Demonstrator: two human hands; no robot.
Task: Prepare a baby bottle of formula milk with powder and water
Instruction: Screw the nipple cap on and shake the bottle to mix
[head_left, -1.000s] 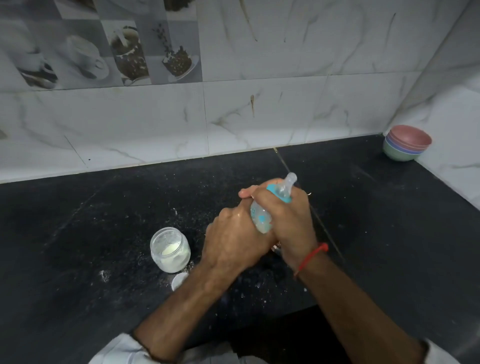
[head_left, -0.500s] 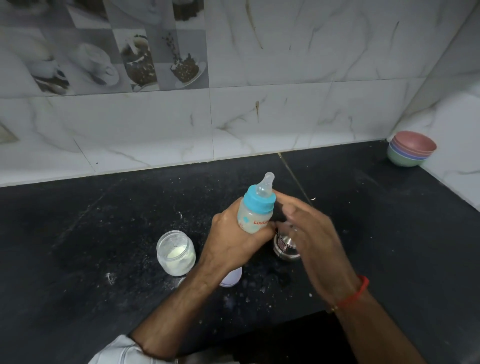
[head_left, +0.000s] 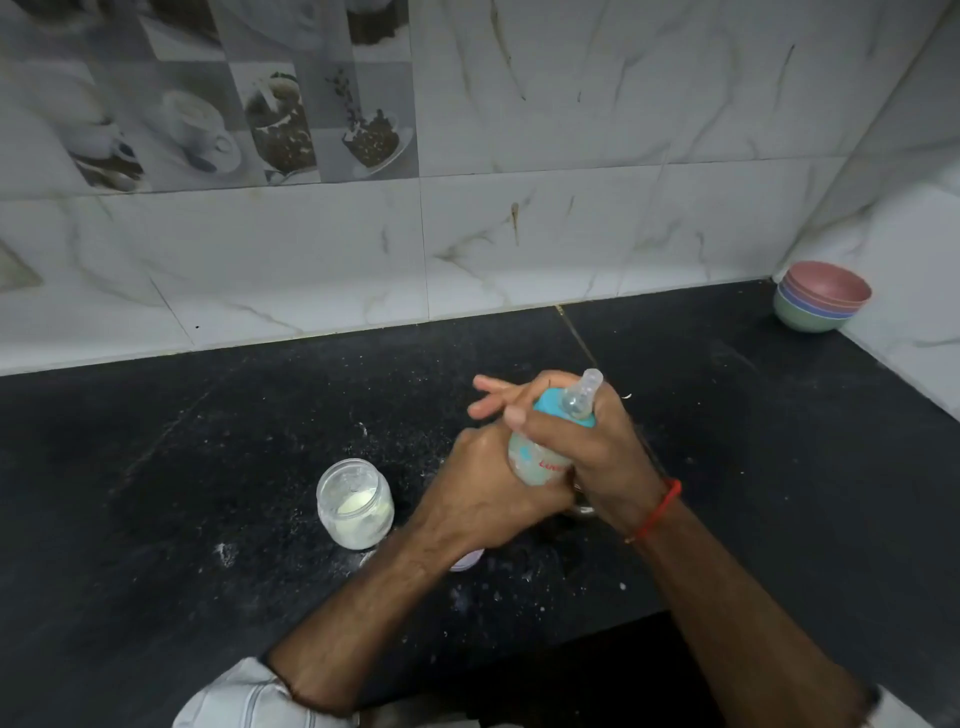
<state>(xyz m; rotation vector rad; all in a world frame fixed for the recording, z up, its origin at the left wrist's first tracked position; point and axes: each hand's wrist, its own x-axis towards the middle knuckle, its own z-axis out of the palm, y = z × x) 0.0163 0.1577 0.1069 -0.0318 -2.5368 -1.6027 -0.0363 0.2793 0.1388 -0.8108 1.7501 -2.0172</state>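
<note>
Marble-tiled wall (head_left: 571, 234), black countertop (head_left: 156, 493)

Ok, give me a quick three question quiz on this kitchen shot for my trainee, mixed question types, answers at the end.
1. True or false: the teat and blue collar are already on the baby bottle.
2. Which hand wraps the bottle's collar? A) left hand B) right hand C) neither
3. Fill in: the open glass jar holding powder stands to the ____ of the hands on the black counter.

Key: 1 true; 2 B; 3 left.
</note>
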